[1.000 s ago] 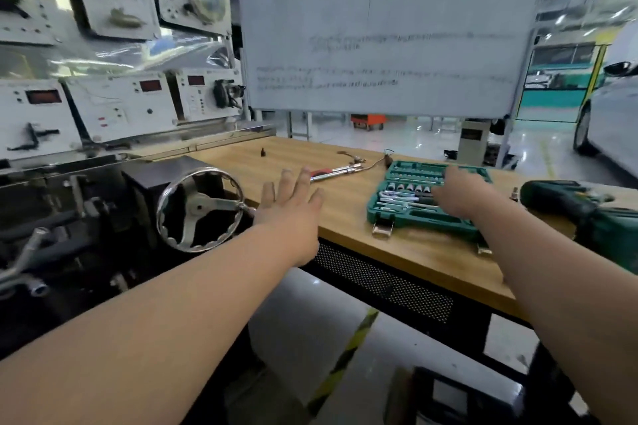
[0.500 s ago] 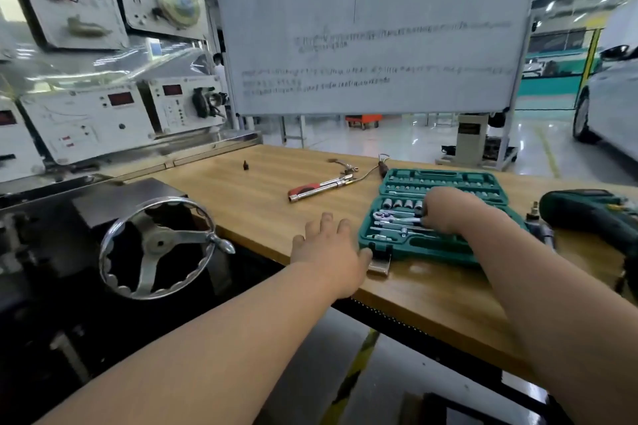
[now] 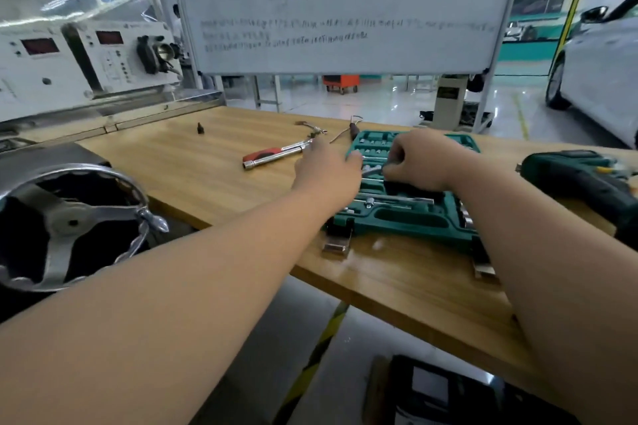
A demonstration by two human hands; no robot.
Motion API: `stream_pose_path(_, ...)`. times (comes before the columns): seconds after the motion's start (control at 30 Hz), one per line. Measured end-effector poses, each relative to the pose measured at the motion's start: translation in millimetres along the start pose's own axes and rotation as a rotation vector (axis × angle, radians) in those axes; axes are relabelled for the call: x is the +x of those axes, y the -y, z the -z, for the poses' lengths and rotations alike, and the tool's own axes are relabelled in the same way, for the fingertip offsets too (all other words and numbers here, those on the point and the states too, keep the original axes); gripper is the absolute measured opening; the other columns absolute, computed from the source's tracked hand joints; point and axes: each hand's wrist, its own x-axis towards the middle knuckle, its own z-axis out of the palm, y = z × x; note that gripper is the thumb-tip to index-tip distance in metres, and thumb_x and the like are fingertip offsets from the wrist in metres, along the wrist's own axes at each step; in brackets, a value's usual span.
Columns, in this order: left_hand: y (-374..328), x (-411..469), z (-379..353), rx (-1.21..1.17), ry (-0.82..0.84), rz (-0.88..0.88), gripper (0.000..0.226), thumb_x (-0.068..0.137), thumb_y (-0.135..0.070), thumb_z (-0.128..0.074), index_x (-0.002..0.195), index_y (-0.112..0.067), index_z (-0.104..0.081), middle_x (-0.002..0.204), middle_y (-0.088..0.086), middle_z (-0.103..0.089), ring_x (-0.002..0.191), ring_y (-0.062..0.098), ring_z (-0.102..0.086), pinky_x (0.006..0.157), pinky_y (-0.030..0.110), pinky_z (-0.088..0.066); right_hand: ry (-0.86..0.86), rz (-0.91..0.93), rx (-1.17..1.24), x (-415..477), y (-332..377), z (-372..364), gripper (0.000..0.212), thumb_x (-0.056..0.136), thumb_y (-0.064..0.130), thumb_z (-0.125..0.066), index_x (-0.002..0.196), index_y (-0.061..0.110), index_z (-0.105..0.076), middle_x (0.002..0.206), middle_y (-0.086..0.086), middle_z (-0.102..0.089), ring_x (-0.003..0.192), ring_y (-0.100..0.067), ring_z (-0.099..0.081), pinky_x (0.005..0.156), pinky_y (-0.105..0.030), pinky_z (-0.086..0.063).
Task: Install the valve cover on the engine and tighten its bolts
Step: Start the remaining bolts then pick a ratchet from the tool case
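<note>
**Two hands pick through a socket set on a workshop bench**

At the far left of the frame sits a chrome handwheel (image 3: 69, 224) on a dark stand, with white test panels (image 3: 103, 55) above it. A wooden bench (image 3: 207, 166) runs from there to the right edge. A small dark piece (image 3: 200, 128), too small to identify, stands alone on the bench. To its right lies a ratchet wrench (image 3: 276, 153) with a red grip.

In the centre, the left hand (image 3: 328, 169) reaches forward. Its fingers are fairly straight and touch the left rim of an open green socket case (image 3: 407, 217). It holds nothing visible.

Over the case, the right hand (image 3: 424, 162) is curled, its fingertips pinching a small metal piece (image 3: 385, 167) from the set. Which piece it is cannot be told.

A green power drill (image 3: 580, 179) lies at the right edge. A whiteboard (image 3: 345, 10) fills the upper centre and a white car (image 3: 600, 79) stands at the upper right.

The valve cover, the engine and the bolts are not in view, so the work seems to be at tool selection.

The pieces in the set are probably hard, smooth steel, light and apt to slip, so a firm fingertip pinch around the sides seems best. The cover is likely rigid and broad, best lifted by opposite edges with both hands and set down level.
</note>
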Motion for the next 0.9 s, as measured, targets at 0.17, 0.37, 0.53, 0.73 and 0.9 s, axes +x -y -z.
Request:
stream_pose_path(0.17,-14.9,4.4,6.3,-0.62,-0.046,0.435,0.042,0.095,-0.046,-0.044,0.115,-0.01,-0.048,0.098,0.007,-0.059,0.074,0.017,-0.055,0.066,0.032,-0.051,-0.187,-0.013,0.494,-14.0,20.7,-5.8,0.016,0.088,0.034,-0.065,0.083,0.019,-0.067,0.068,0.002,-0.066,0.055,-0.01,-0.054,0.049,-0.023,-0.044)
stream_pose_path(0.37,0.5,7.2,9.3,-0.797,-0.1,0.589,0.018,0.096,-0.02,-0.046,0.082,-0.014,-0.056,0.073,0.001,-0.054,0.063,0.015,-0.047,0.054,0.028,-0.041,-0.318,-0.059,0.498,-8.0,8.4,15.0,0.018,0.095,0.035,-0.054,0.083,0.025,-0.064,0.075,0.008,-0.064,0.058,-0.007,-0.053,0.055,-0.022,-0.04)
stream_pose_path(0.53,26.2,16.8,1.5,-0.621,-0.124,0.504,0.028,0.089,-0.04,-0.057,0.089,-0.013,-0.061,0.08,0.004,-0.062,0.073,0.022,-0.058,0.072,0.035,-0.053,-0.307,-0.31,0.165,-4.7,-54.6,9.3,0.023,0.097,0.019,-0.047,0.108,0.011,-0.065,0.092,-0.006,-0.062,0.075,-0.02,-0.052,0.071,-0.026,-0.04)
stream_pose_path(0.73,30.2,16.2,-6.5,-0.364,-0.043,0.41,0.038,0.079,-0.033,-0.069,0.1,-0.012,-0.044,0.085,0.007,-0.057,0.073,0.019,-0.055,0.05,0.026,-0.039,0.04,-0.32,0.006,-8.8,-54.6,-1.0,0.036,0.099,0.013,-0.04,0.126,0.01,-0.063,0.127,-0.012,-0.061,0.104,-0.028,-0.055,0.085,-0.031,-0.04)
stream_pose_path(0.9,31.0,14.6,5.4,-0.174,0.094,0.386,0.035,0.077,-0.025,-0.075,0.095,-0.008,-0.051,0.077,0.006,-0.057,0.065,0.015,-0.053,0.043,0.024,-0.036,0.129,-0.316,-0.068,-12.3,-48.6,5.7,0.037,0.095,0.008,-0.041,0.122,0.012,-0.066,0.128,-0.009,-0.061,0.114,-0.029,-0.055,0.094,-0.036,-0.043)
